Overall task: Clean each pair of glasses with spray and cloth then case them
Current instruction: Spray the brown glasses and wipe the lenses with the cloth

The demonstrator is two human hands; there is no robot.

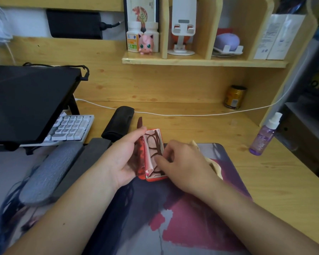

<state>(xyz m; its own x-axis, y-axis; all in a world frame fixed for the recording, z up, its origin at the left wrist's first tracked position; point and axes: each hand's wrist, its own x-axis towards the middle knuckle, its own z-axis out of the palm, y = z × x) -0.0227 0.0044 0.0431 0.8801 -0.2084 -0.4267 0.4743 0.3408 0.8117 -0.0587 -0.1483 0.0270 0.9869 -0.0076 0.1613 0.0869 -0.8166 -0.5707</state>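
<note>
I count two cases: one red case [151, 176] open between my hands, one black case [118, 124] closed, just beyond my left hand [126, 156]. Left hand grips the red lid, fingers curled round its edge. Right hand [182, 162] pinches the one pair of glasses [155, 144] lying inside on pink lining. One cloth [215, 165] sits partly hidden behind the right hand. One spray bottle [264, 137] stands well right of it on the worktop [284, 173].

The bench [265, 173] is pale, matt knotty wood — the red case [157, 178] smooth plastic, the spray bottle [263, 138] translucent purple plastic.
</note>
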